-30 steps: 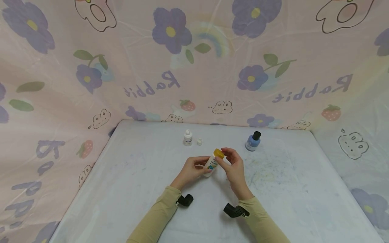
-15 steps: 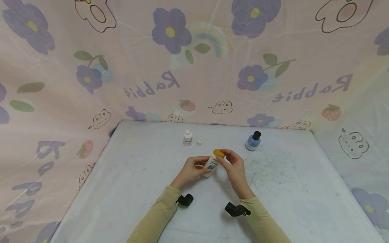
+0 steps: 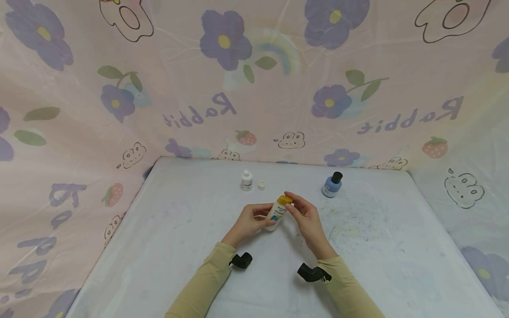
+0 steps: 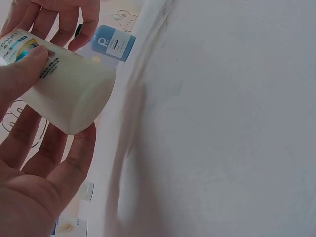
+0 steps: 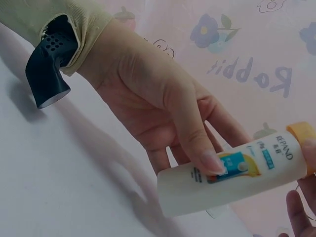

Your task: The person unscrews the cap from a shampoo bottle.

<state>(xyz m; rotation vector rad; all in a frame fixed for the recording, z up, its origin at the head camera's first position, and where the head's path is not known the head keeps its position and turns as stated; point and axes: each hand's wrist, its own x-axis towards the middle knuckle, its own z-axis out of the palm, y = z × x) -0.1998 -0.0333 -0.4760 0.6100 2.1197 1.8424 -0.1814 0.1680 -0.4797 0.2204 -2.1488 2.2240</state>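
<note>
In the head view my left hand (image 3: 247, 224) grips a white plastic bottle (image 3: 277, 212) with a printed label, thumb across its front and fingers behind. The bottle leans to the right, above the table. At its top is a yellow cap (image 3: 284, 200), which my right hand (image 3: 311, 223) pinches between thumb and fingers. The left wrist view shows the bottle's rounded base (image 4: 91, 98) from below. From the right wrist view, the bottle's label (image 5: 237, 165) faces the camera and right-hand fingertips (image 5: 308, 153) touch the cap at the edge.
Behind the hands stands a small white bottle (image 3: 247, 181) with its neck bare, a small white cap (image 3: 262, 185) beside it. A blue bottle (image 3: 331, 187) with a black cap stands farther right. A white cloth (image 3: 179, 247) covers the table; a patterned curtain (image 3: 258, 106) hangs behind.
My right hand has shifted slightly on the yellow cap, its fingers reaching farther over the top. The bottle's label and cap have turned a little. My left hand stays almost in place.
</note>
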